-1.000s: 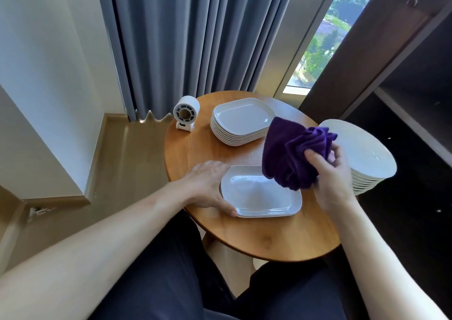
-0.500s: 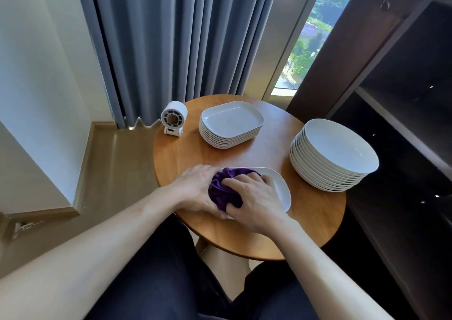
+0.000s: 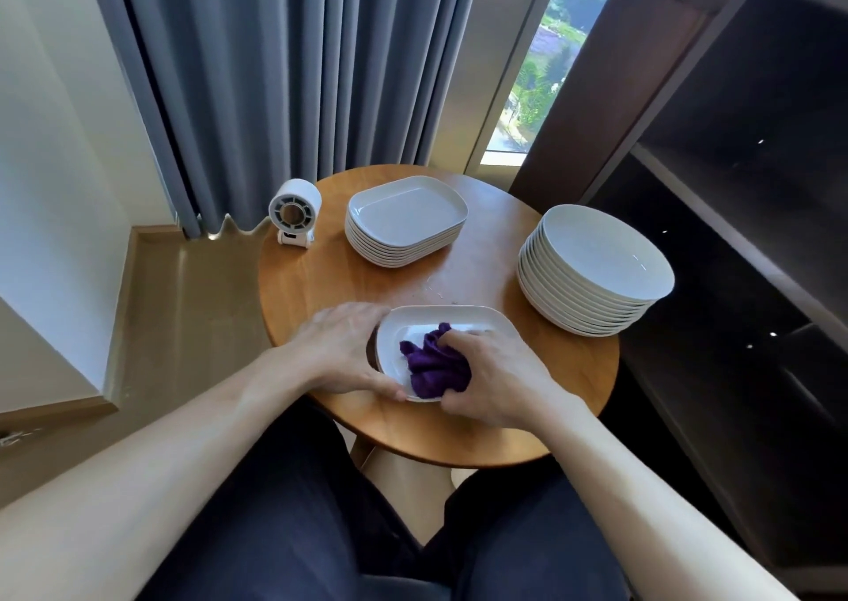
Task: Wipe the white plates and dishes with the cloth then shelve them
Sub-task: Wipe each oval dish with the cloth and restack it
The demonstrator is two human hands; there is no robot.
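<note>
A white rectangular dish [image 3: 452, 320] lies near the front of the round wooden table [image 3: 486, 274], its left edge raised slightly. My left hand [image 3: 344, 348] grips that left edge, thumb on the near rim. My right hand [image 3: 493, 378] holds a bunched purple cloth [image 3: 433, 364] and presses it into the dish. A stack of several white rectangular dishes [image 3: 404, 221] sits at the back of the table. A stack of several round white plates [image 3: 594, 270] stands at the right edge.
A small white desk fan [image 3: 293, 212] stands at the table's back left. Dark wooden shelving [image 3: 734, 214] rises right of the table. Grey curtains [image 3: 298, 63] hang behind, beside a window. My legs are under the table's near edge.
The right hand brought the cloth down from above the table onto the dish and has wiped from the dish's left side toward its near right. The left hand now tilts the dish's left edge up.
</note>
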